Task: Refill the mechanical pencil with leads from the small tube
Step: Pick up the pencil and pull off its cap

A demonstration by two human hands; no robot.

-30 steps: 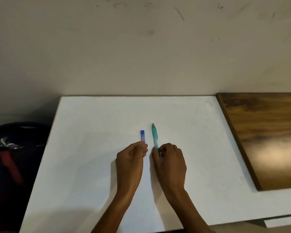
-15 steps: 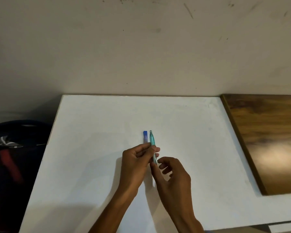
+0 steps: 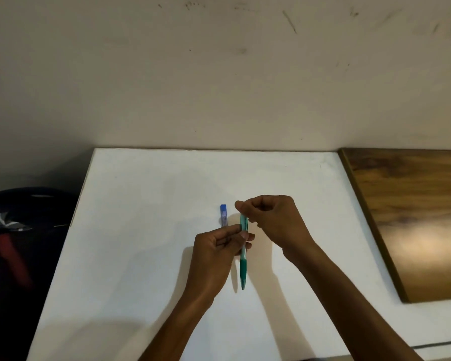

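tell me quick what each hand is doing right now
Left hand: closed around the mechanical pencil, mid-barrel.
Right hand: fingertips pinched on the pencil's top end.

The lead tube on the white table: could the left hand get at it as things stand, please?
Probably not yet: the lead tube lies close and uncovered, but the left hand is holding the mechanical pencil, so its fingers are occupied.

A single head-worn wide-angle camera looks forward and steeply down from above the near edge of a white table, facing a scuffed beige wall that fills the upper frame. The view is close enough that both forearms enter from the bottom edge. A wooden board is cropped at right, a dark bag at left.
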